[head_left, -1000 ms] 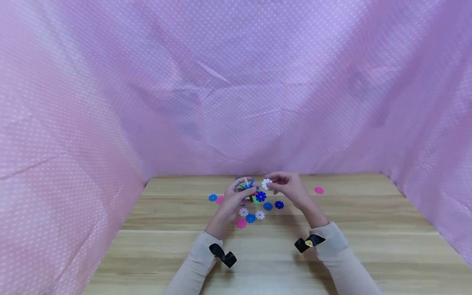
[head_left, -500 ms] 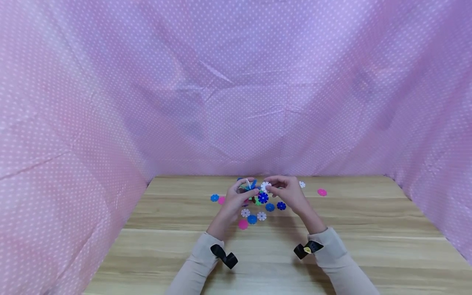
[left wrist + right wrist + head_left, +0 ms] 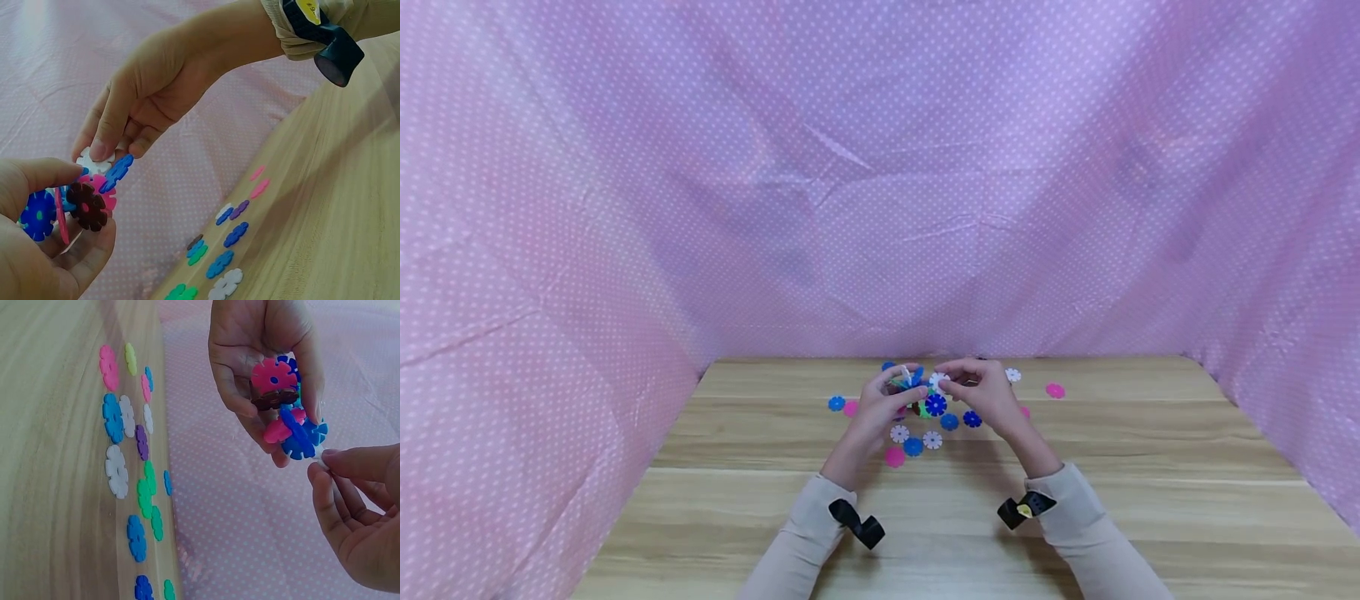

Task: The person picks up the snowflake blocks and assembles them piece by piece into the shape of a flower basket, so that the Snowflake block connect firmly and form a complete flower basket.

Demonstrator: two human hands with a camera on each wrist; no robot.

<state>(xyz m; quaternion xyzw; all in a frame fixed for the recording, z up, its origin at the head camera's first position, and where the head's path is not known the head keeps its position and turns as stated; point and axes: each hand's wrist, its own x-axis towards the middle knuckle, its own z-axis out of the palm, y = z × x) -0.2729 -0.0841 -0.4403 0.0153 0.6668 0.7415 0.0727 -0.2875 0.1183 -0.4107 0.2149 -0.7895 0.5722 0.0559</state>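
Observation:
My left hand point(image 3: 874, 406) holds a cluster of joined notched plastic discs above the table. In the left wrist view the cluster shows a brown disc point(image 3: 89, 207), a dark blue disc point(image 3: 39, 215) and a light-blue-edged pink part, with thumb and fingers around it. My right hand point(image 3: 991, 393) pinches a white notched disc point(image 3: 94, 161) between thumb and fingertips, right at the cluster's edge. Seen from the right wrist, that white disc point(image 3: 319, 455) is mostly hidden by the fingertips and meets a blue disc point(image 3: 299, 434) of the cluster.
Loose notched discs lie scattered on the wooden table point(image 3: 940, 533) below and around the hands, among them a pink disc point(image 3: 895, 457), a blue disc point(image 3: 913, 447) and a white disc point(image 3: 117, 472). Beyond the table's far edge hangs a pink dotted cloth point(image 3: 880, 208).
My right hand has brought the white disc leftward and slightly down, up to the cluster. The left hand keeps its hold on the cluster, nearly still. The head view has shifted slightly.

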